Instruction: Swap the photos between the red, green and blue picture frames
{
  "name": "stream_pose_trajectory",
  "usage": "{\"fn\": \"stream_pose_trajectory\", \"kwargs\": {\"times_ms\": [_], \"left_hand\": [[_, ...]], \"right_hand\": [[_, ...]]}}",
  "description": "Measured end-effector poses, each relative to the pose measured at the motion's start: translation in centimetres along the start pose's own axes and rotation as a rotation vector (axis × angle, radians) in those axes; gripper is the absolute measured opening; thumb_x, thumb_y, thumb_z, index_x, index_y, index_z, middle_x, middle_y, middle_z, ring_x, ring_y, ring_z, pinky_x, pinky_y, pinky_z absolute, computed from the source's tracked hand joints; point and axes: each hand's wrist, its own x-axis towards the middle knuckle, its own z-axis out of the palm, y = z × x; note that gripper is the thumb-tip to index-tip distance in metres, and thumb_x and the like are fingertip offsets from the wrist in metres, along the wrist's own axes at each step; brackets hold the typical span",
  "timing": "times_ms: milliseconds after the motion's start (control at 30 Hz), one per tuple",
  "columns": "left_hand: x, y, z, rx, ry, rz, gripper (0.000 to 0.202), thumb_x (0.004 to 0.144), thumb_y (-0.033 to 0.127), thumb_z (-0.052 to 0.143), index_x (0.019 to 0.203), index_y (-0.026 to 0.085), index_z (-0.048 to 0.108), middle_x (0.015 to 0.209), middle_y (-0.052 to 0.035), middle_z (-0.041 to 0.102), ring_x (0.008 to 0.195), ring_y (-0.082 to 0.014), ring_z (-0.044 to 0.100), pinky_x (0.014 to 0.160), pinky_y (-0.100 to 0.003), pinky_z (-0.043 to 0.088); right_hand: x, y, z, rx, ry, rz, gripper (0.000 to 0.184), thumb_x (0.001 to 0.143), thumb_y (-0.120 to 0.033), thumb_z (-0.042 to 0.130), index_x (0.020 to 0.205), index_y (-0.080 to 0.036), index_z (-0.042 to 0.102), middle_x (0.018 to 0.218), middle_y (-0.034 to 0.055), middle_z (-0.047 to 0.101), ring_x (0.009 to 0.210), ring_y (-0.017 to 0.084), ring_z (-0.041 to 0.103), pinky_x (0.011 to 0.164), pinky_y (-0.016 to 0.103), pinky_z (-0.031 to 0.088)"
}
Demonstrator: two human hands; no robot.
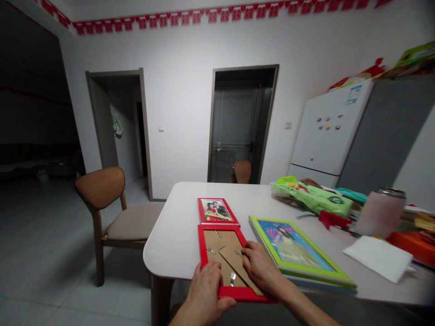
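Observation:
A red picture frame (203,244) lies face down at the near edge of the white table (176,226), its brown backing board with metal clips and stand turned up. My left hand (205,290) rests on the frame's near left corner, fingers curled over the board. My right hand (261,267) lies on the right side of the backing, fingers bent and pressing near a clip. Just behind it lies a smaller red frame (216,211) face up with a photo. To the right sits a larger green frame (299,253) with a photo.
A wooden chair (112,213) stands left of the table. On the table's right are a green packet (314,197), a pink cup with a metal lid (382,213), a white cloth (379,258) and assorted clutter. A white fridge (329,131) and two doorways lie beyond.

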Motion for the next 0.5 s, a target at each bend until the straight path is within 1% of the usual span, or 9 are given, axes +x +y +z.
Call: {"fn": "stream_pose_trajectory", "kwargs": {"times_ms": [100,167,233,300,400,500], "left_hand": [[0.0,-0.2,-0.2,-0.02,0.002,0.006,0.049,0.058,0.037,0.068,0.099,0.017,0.053,0.118,-0.0078,0.048,0.11,-0.0227,0.039,0.098,-0.036,0.023],[0.0,-0.3,-0.3,-0.021,-0.005,0.003,0.044,0.057,0.036,0.068,0.095,0.016,0.055,0.119,-0.0079,0.046,0.111,-0.0226,0.039,0.097,-0.034,0.024],[0.0,-0.4,-0.4,-0.016,-0.011,0.0,0.042,0.058,0.035,0.068,0.093,0.016,0.055,0.118,-0.0077,0.047,0.11,-0.0227,0.039,0.096,-0.035,0.025],[0.0,-0.4,-0.5,-0.014,-0.016,0.003,0.041,0.058,0.035,0.068,0.092,0.017,0.055,0.116,-0.007,0.049,0.108,-0.0227,0.041,0.096,-0.036,0.025],[0.0,-0.5,-0.6,-0.026,-0.007,0.013,0.038,0.057,0.035,0.069,0.089,0.017,0.055,0.112,-0.0059,0.051,0.105,-0.0221,0.043,0.094,-0.036,0.027],[0.1,-0.6,-0.6,-0.041,0.027,0.032,0.036,0.056,0.034,0.07,0.086,0.018,0.056,0.109,-0.0044,0.052,0.101,-0.0208,0.045,0.09,-0.033,0.031]], "right_hand": [[-1.0,-0.9,-0.4,0.06,-0.001,-0.062,0.028,0.076,-0.02,0.035,0.087,-0.015,0.061,0.095,0.0095,0.053,0.09,0.02,0.045,0.081,0.031,0.033],[-1.9,-1.9,-1.0,0.138,-0.036,-0.15,0.029,0.076,-0.02,0.036,0.093,-0.02,0.06,0.101,0.0075,0.051,0.094,0.019,0.044,0.082,0.032,0.033],[-2.8,-3.1,-1.7,0.203,-0.093,-0.248,0.027,0.076,-0.021,0.038,0.089,-0.025,0.061,0.1,0.0049,0.052,0.094,0.018,0.044,0.082,0.031,0.034],[-3.4,-4.1,-2.3,0.228,-0.132,-0.313,0.026,0.076,-0.022,0.039,0.086,-0.028,0.063,0.097,0.0039,0.053,0.093,0.018,0.044,0.081,0.032,0.034],[-3.9,-4.7,-3.0,0.223,-0.157,-0.344,0.026,0.077,-0.026,0.04,0.087,-0.03,0.063,0.096,0.0041,0.053,0.092,0.019,0.043,0.081,0.034,0.033],[-4.1,-4.6,-3.2,0.222,-0.162,-0.351,0.026,0.076,-0.026,0.041,0.087,-0.03,0.063,0.098,0.0038,0.052,0.093,0.019,0.043,0.081,0.034,0.033]]}}
